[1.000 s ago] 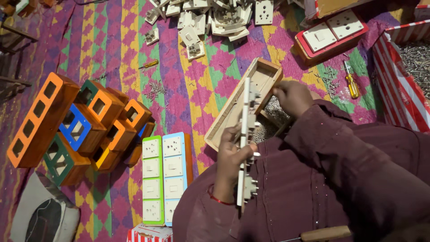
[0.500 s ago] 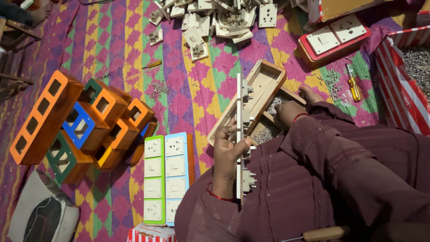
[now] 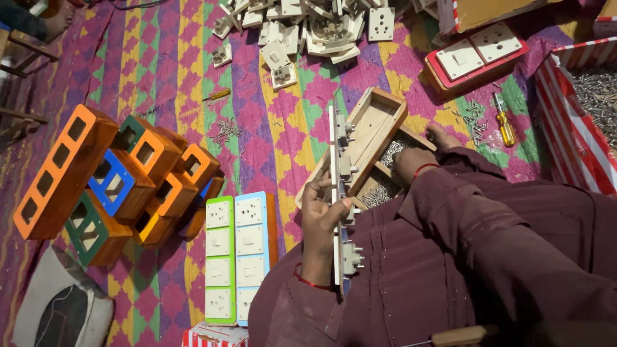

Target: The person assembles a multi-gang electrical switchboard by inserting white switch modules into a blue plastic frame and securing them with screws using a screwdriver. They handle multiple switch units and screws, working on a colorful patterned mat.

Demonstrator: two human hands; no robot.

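Left hand (image 3: pixel 319 212): fingers wrapped around a long white switch panel (image 3: pixel 337 193), held on edge, its back fittings facing right. Panel stands over the lap, its upper end against an open wooden box (image 3: pixel 379 125).

Right hand (image 3: pixel 411 160): reaches into the wooden box beside loose screws (image 3: pixel 392 154); fingers hidden, so its grip cannot be told.

Just left of the held panel: two finished switch boards, one green-framed (image 3: pixel 220 260), one blue-framed (image 3: pixel 250 254), flat on the patterned mat (image 3: pixel 276 128).

Further left: a stack of orange, blue and green wooden frames (image 3: pixel 122 180).

Top: a pile of white switch parts (image 3: pixel 308 26).

Upper right: red switch board (image 3: pixel 475 54); yellow-handled screwdriver (image 3: pixel 503 121).
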